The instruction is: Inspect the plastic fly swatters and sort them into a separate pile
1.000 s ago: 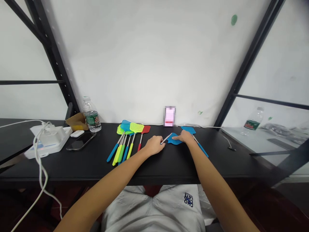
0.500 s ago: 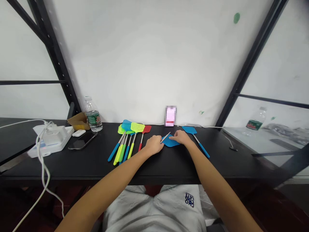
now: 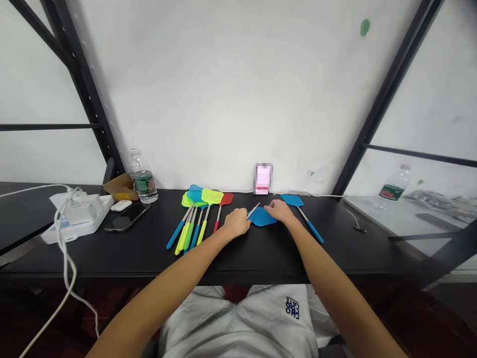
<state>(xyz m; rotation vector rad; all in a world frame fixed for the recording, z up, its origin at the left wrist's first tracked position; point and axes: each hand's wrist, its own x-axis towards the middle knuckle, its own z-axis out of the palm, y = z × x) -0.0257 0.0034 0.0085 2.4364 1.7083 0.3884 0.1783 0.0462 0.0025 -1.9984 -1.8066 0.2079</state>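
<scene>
My left hand (image 3: 237, 223) is closed around a thin pale-grey rod (image 3: 254, 211), whose tip sticks out up and to the right. Beside it on the black table lies a blue mesh fly swatter head (image 3: 263, 218), partly overlapped by the rod. My right hand (image 3: 280, 211) is closed in a pinch at the right edge of that head. Whether the rod joins the head cannot be made out. To the right lies another blue fly swatter (image 3: 293, 200), grey shaft and blue grip showing. Left of my hands are several fly swatters (image 3: 212, 196) in yellow, green, blue and red.
A phone-like screen (image 3: 263, 179), blurred, leans against the wall. At left are a water bottle (image 3: 144, 181), a dark phone (image 3: 127, 217), a white case (image 3: 121, 205), a cardboard box (image 3: 121, 188) and a power strip (image 3: 80, 219) with hanging cables. Black frame posts flank the table (image 3: 238, 263).
My left hand and the rod have shifted slightly left. My right fingertips have drawn back a little towards the edge of the blue swatter head, uncovering more of it.
</scene>
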